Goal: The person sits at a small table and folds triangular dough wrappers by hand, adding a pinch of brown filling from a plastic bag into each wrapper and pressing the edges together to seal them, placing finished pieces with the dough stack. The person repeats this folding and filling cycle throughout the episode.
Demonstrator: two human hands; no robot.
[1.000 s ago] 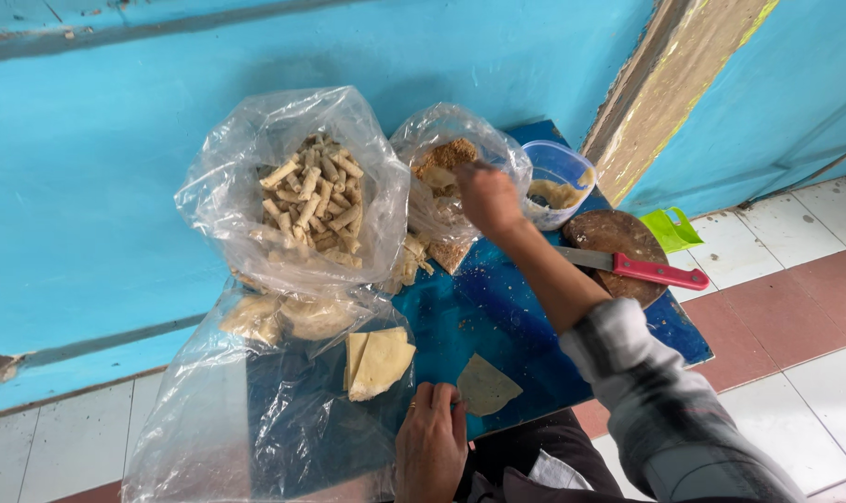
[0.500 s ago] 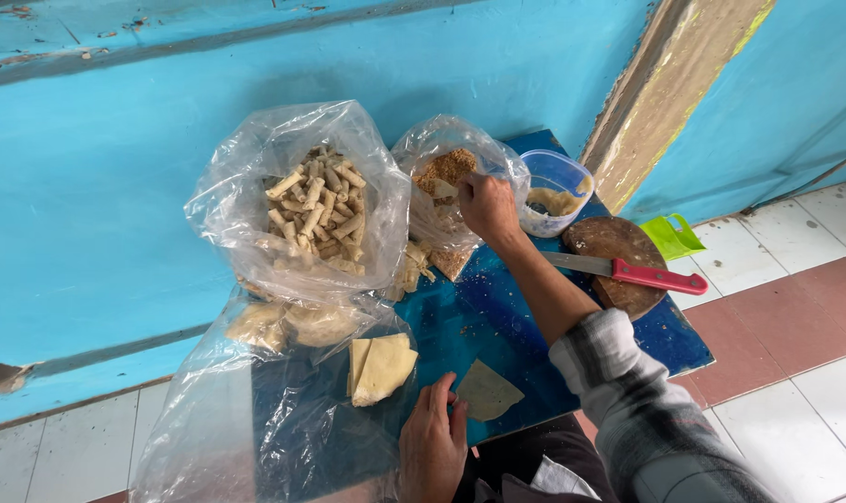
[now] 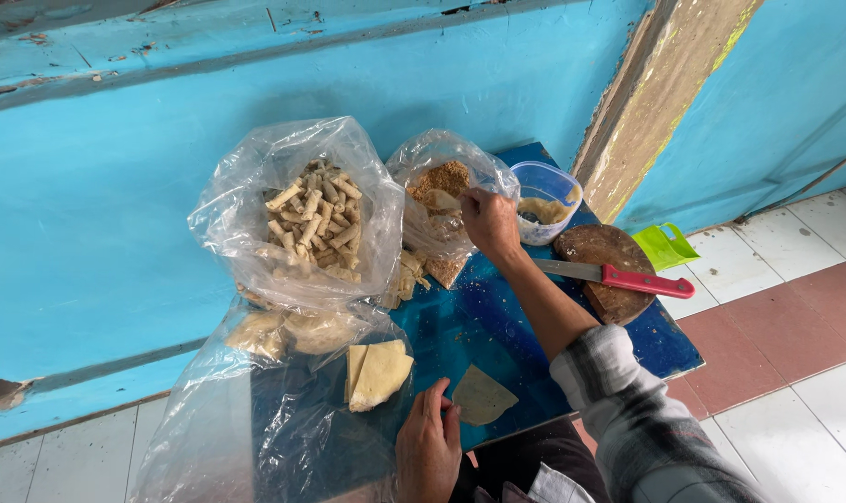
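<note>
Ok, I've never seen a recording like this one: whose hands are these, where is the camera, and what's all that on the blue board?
There is no machine here. A person wears a camera on the head, so the one view looks down at their own two bare hands. The right hand reaches into a clear bag of brown crumbs; whether it grips anything cannot be told. The left hand rests on the blue board, beside a flat wrapper. Also on the board: a bag of small rolls, a stack of wrappers on loose plastic, a tub, and a red-handled knife across a round wooden block.
</note>
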